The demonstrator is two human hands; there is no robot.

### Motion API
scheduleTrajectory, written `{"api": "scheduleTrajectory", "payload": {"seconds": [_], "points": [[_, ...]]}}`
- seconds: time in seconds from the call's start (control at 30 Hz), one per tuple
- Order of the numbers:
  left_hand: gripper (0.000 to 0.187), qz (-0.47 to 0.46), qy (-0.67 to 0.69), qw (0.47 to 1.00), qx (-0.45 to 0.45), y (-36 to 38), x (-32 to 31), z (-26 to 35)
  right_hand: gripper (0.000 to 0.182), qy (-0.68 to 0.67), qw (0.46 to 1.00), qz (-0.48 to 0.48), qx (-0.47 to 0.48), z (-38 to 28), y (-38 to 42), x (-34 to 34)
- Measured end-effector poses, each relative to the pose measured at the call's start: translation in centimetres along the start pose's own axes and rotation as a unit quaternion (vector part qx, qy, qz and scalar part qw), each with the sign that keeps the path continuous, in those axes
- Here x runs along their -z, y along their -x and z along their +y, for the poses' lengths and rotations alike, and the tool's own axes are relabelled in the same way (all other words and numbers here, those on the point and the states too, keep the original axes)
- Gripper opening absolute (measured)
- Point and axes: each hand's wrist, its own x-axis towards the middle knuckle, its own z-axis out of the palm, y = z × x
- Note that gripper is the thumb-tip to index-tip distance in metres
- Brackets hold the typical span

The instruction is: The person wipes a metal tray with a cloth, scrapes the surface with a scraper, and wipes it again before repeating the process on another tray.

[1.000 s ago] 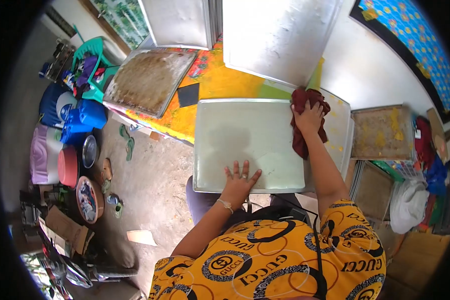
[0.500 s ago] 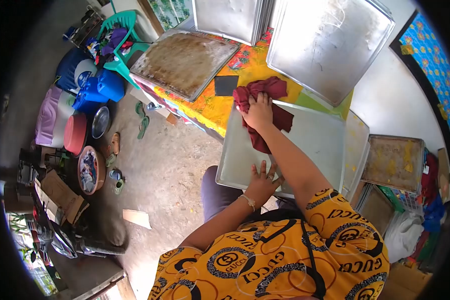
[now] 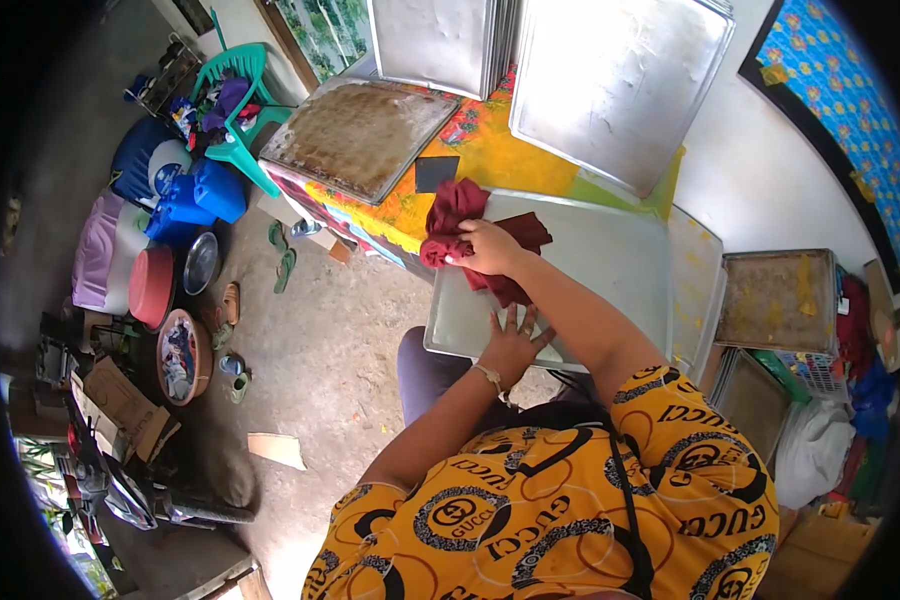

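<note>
Rag hides tray corner under right hand.

The right hand covers the middle of the dark red cloth, so the part of the cloth under it cannot be seen. The cloth and the right arm hide part of the big metal tray. The left hand lies flat on the tray's near edge and hides that bit of it. The tray hides the near end of the surface. The shiny trays leaning at the back are cut off by the top edge. The things in the round bowl on the floor are too small to tell.
</note>
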Motion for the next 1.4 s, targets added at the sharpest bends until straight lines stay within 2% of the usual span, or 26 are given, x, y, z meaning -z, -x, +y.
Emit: {"api": "scheduleTrajectory", "payload": {"seconds": [0.03, 0.13, 0.17, 0.2, 0.3, 0.4, 0.43, 0.47, 0.5, 0.57, 0.6, 0.63, 0.67, 0.73, 0.77, 0.87, 1.0, 1.23, 1.37, 1.4], "points": [[0.061, 0.011, -0.003, 1.0, -0.001, 0.1, -0.1, 0.0, 0.053, -0.041, 0.998, -0.039, -0.012, -0.3, 0.6, 0.3], [0.064, 0.03, -0.018, 0.999, 0.002, 0.1, -0.4, 0.0, 0.049, -0.216, 0.964, -0.039, -0.148, -1.2, 2.3, 1.0], [0.066, 0.034, -0.017, 0.999, 0.003, 0.2, -0.4, -0.2, 0.044, -0.355, 0.924, -0.029, -0.138, -1.9, 3.2, 2.7], [0.068, 0.039, -0.015, 0.999, 0.005, 0.2, -0.6, -0.2, 0.045, -0.405, 0.894, -0.02, -0.19, -2.2, 4.2, 4.6], [0.072, 0.027, -0.061, 0.997, 0.039, 1.4, 0.0, 0.2, 0.047, -0.575, 0.788, 0.105, -0.193, -1.8, 7.4, 9.2], [0.079, 0.065, 0.046, 0.996, 0.045, 4.6, 4.9, 0.6, 0.045, -0.658, 0.714, 0.171, -0.171, 1.5, 11.3, 12.8], [0.085, 0.079, 0.05, 0.991, 0.092, 5.5, 5.4, 0.2, 0.044, -0.67, 0.694, 0.189, -0.183, 2.0, 13.0, 13.9], [0.082, 0.134, 0.071, 0.975, 0.16, 6.4, 4.7, -0.9, 0.044, -0.681, 0.675, 0.209, -0.195, 2.1, 14.8, 15.1], [0.079, 0.189, 0.093, 0.951, 0.226, 7.3, 3.3, -2.5, 0.045, -0.659, 0.684, 0.24, -0.199, 2.4, 16.6, 15.8], [0.068, 0.345, 0.26, 0.858, 0.279, 9.2, 0.4, -6.2, 0.049, -0.608, 0.704, 0.284, -0.232, 4.5, 19.5, 16.8], [0.057, 0.348, 0.374, 0.782, 0.357, 9.7, -1.1, -7.2, 0.052, -0.579, 0.715, 0.295, -0.26, 6.6, 20.8, 16.6], [0.05, 0.32, 0.527, 0.682, 0.395, 10.4, -0.9, -7.6, 0.054, -0.549, 0.724, 0.304, -0.288, 8.5, 21.8, 16.2], [0.043, 0.28, 0.66, 0.558, 0.419, 10.8, -0.8, -8.0, 0.058, -0.441, 0.78, 0.305, -0.324, 9.6, 22.4, 15.9], [0.035, 0.24, 0.817, 0.413, 0.324, 11.0, -3.2, -8.8, 0.066, -0.207, 0.853, 0.29, -0.38, 11.8, 23.2, 14.7], [0.031, 0.215, 0.878, 0.332, 0.27, 11.0, -4.2, -9.1, 0.074, -0.048, 0.868, 0.301, -0.392, 14.2, 23.0, 12.8], [0.023, 0.277, 0.869, 0.32, 0.255, 9.6, -3.6, -7.4, 0.074, 0.151, 0.846, 0.4, -0.319, 14.3, 20.1, 8.7], [0.027, 0.268, 0.874, 0.327, 0.241, 9.7, -2.9, -7.4, 0.071, 0.145, 0.88, 0.323, -0.317, 13.1, 14.5, 7.0], [0.033, 0.242, 0.896, 0.31, 0.205, 10.2, -2.3, -7.5, 0.061, 0.143, 0.931, 0.282, -0.18, 6.9, 2.0, 1.2], [0.036, 0.232, 0.903, 0.318, 0.171, 10.3, -2.6, -7.8, 0.058, 0.096, 0.969, 0.195, -0.121, 1.8, -0.6, -1.2], [0.04, 0.223, 0.91, 0.303, 0.173, 10.4, -2.7, -8.0, 0.057, 0.081, 0.977, 0.173, -0.096, 0.6, -0.3, -1.9]]}}
